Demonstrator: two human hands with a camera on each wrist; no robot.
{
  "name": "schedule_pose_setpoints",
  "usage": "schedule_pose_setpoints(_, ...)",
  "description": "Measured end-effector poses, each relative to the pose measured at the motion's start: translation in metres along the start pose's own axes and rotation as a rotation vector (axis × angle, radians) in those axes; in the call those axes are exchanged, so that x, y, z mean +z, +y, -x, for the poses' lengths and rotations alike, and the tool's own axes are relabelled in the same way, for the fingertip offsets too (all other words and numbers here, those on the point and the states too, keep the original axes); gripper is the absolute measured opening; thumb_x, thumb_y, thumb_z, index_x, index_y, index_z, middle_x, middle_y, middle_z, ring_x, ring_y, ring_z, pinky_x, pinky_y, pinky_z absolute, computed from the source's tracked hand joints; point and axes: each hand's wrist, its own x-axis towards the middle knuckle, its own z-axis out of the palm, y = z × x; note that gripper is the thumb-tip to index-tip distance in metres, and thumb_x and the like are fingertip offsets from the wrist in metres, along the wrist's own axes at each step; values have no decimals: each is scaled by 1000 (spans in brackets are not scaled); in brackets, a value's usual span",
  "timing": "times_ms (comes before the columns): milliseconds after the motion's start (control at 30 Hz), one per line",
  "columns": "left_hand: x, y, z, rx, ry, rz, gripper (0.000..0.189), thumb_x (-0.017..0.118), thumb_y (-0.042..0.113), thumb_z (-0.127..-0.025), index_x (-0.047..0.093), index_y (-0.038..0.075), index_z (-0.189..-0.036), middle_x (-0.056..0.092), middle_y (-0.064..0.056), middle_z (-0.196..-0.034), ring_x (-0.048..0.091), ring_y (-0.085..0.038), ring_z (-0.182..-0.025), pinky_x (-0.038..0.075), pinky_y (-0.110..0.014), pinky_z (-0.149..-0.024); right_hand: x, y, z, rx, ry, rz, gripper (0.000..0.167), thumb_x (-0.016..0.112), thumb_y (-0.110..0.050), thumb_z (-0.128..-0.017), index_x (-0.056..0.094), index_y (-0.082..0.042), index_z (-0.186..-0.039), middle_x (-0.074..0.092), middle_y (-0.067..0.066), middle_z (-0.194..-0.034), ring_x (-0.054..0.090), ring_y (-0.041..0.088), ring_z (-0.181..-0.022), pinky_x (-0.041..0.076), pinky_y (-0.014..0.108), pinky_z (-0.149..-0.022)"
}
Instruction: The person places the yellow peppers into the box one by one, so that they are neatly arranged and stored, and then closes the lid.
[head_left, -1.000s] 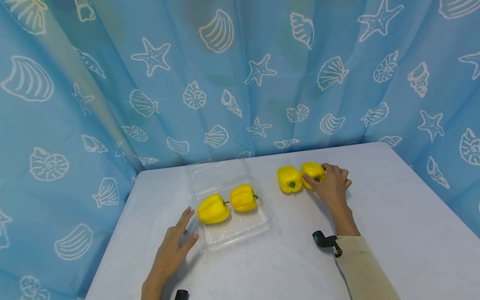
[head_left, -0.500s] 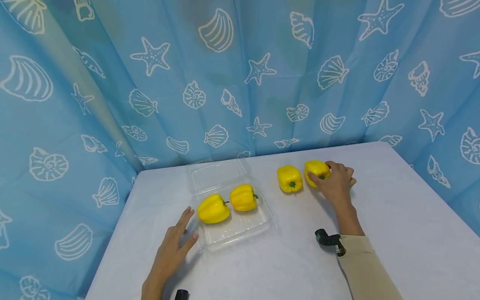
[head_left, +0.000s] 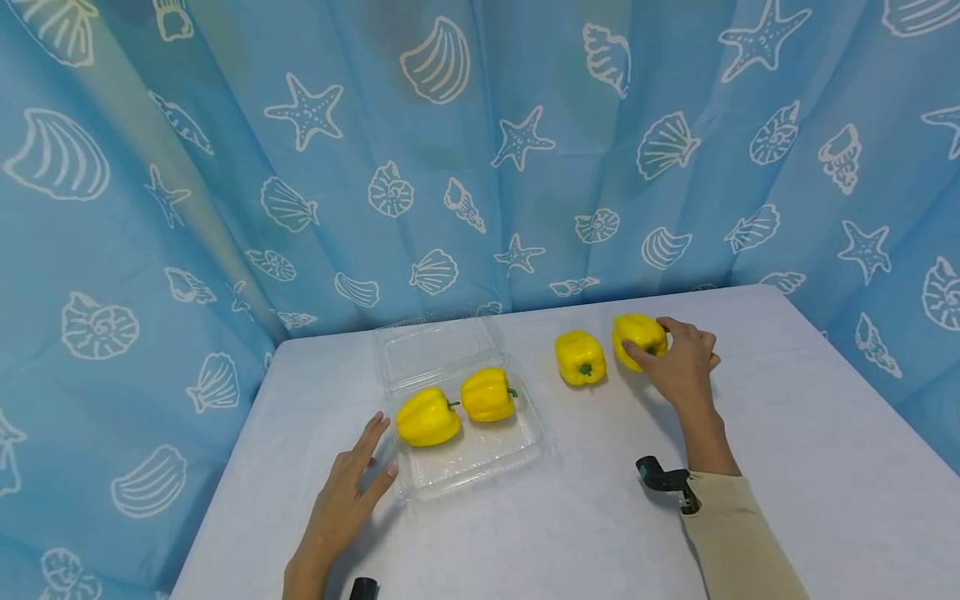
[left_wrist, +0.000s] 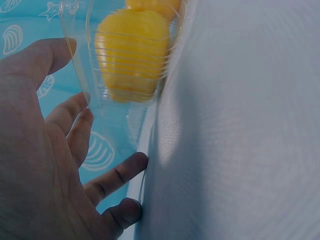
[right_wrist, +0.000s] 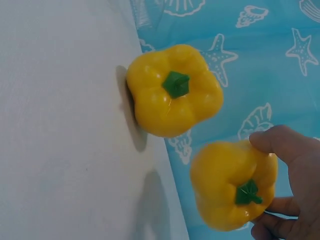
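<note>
My right hand point(head_left: 684, 360) grips a yellow bell pepper point(head_left: 637, 337) between thumb and fingers. In the right wrist view this held pepper point(right_wrist: 225, 175) hangs off the table, its shadow apart from it. Just left of it, a second yellow pepper point(head_left: 580, 357) rests on the cloth, green stem toward me. Two more yellow peppers, one point(head_left: 427, 418) at the left and one point(head_left: 487, 395) at the right, lie in a clear plastic clamshell box point(head_left: 480, 475). My left hand point(head_left: 341, 500) rests beside the box's left side, fingers spread; its fingertips point(left_wrist: 73, 46) reach the clear rim.
The box's lid point(head_left: 438, 350) lies folded back toward the rear edge. A white cloth point(head_left: 570, 533) covers the table. Behind and at both sides hangs a blue curtain point(head_left: 450, 150) with white shell and starfish prints.
My right hand has lifted its pepper and moved it a little right and back, away from the neighbouring pepper. The left hand and the box stay where they were.
</note>
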Motion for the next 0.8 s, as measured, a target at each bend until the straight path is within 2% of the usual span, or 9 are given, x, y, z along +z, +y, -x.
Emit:
schedule_pose_setpoints(233,0,0,0,4,-1,4,67,51,57,-99,25,39,-159,19,17,-164,52,-22,-116,48,-55,-83,-1,-6,3,-73,-12,-17,77,72,-45,-90,46,3,-144,44,29,-143,27,46,-127,21,61,-94)
schedule_pose_setpoints(800,0,0,0,5,1,-3,67,51,56,-99,24,41,-158,20,17,-164,51,-20,-114,48,-52,-81,-8,-25,10,-142,-13,-61,76,73,-44,-89,47,0,-145,44,26,-145,27,45,-130,22,62,-96)
